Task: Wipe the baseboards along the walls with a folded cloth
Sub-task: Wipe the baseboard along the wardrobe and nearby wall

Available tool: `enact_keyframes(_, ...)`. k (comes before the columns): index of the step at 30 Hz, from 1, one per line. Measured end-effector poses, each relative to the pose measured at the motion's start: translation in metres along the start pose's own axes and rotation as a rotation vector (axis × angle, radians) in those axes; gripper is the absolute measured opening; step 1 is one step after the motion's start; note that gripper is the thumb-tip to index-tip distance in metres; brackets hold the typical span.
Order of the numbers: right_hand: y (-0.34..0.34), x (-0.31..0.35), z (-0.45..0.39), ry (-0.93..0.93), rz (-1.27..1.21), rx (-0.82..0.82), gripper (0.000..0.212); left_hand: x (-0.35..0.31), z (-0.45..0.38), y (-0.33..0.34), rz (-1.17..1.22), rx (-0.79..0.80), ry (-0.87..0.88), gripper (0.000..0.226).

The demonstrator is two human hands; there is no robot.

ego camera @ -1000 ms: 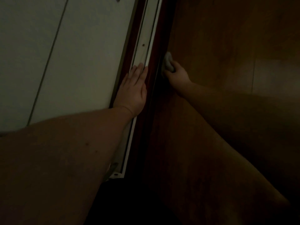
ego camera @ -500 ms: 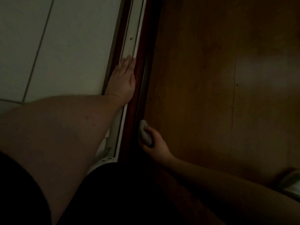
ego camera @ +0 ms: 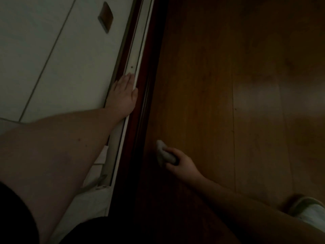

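While dim, right hand (ego camera: pixel 182 162) grip curled round cloth (ego camera: pixel 164 154) on wood floor (ego camera: pixel 219 95), left hand (ego camera: pixel 124 95) flat on white frame (ego camera: pixel 139 44).

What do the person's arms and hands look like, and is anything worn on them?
Both forearms are bare, with no sleeves showing. The left hand and right hand wear no gloves; no watch or ring shows, though the dim light hides fine detail.
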State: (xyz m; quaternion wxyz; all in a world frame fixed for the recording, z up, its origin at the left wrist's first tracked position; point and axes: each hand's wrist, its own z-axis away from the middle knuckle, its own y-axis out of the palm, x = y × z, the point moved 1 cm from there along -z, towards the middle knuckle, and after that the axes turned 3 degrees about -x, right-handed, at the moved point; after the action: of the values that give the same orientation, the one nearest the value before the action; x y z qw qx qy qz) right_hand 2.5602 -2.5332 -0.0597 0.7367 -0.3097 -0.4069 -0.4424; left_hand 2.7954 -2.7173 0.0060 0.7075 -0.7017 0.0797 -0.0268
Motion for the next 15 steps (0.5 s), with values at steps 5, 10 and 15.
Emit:
enact_keyframes(5, -0.056, 0.003, -0.017, 0.015, -0.223, -0.073, 0.053, -0.006, -0.072, 0.002, -0.006, 0.030, -0.075, 0.061)
enact_keyframes(10, -0.105, 0.005, -0.045, 0.016, -0.255, -0.155, 0.051, -0.003, -0.101, 0.021, 0.005, 0.010, -0.152, 0.065)
enact_keyframes(15, -0.142, 0.040, -0.102, -0.033, -0.240, -0.144, 0.050, 0.001, -0.102, 0.024, 0.015, -0.027, -0.135, 0.064)
